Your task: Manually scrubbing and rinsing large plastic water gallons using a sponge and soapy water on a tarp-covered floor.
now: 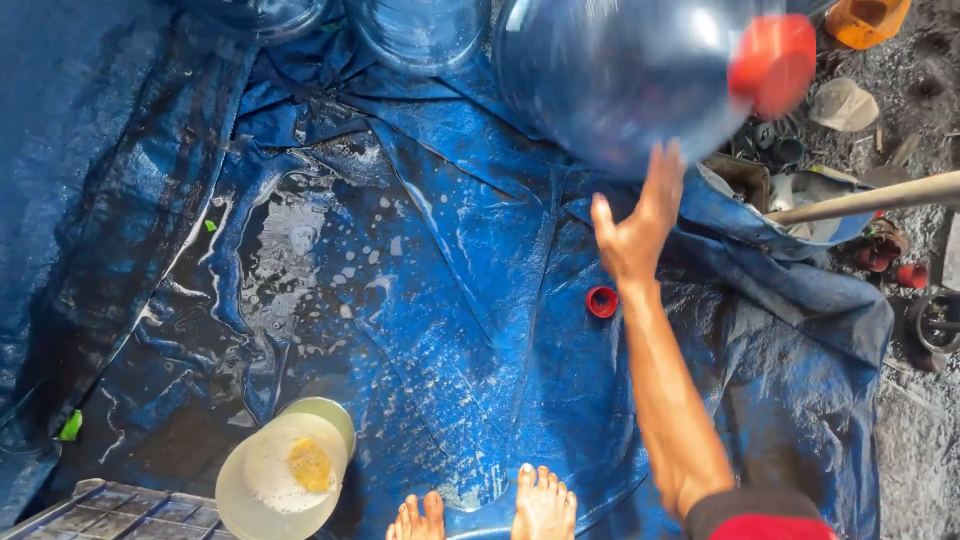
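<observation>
Right hand reaching up to a big blue water jug above a wet tarp.

The large translucent blue jug [620,70], blurred and lying tilted with its red cap [772,62] pointing right, is sitting at the top of the view; the right hand [635,225] is spreading its fingers open just below the jug's rounded side, holding nothing, perhaps brushing it. The left hand is not showing. To steady a jug like this well, a flat palm under its belly would likely be serving better than fingertips, since the wet plastic looks slippery. Below the jug a loose red cap [601,301] is lying on the soapy blue tarp [400,300]; further down-left of the jug a pale bowl [285,480] holding a yellow sponge [310,465] is resting near bare feet [545,505].
</observation>
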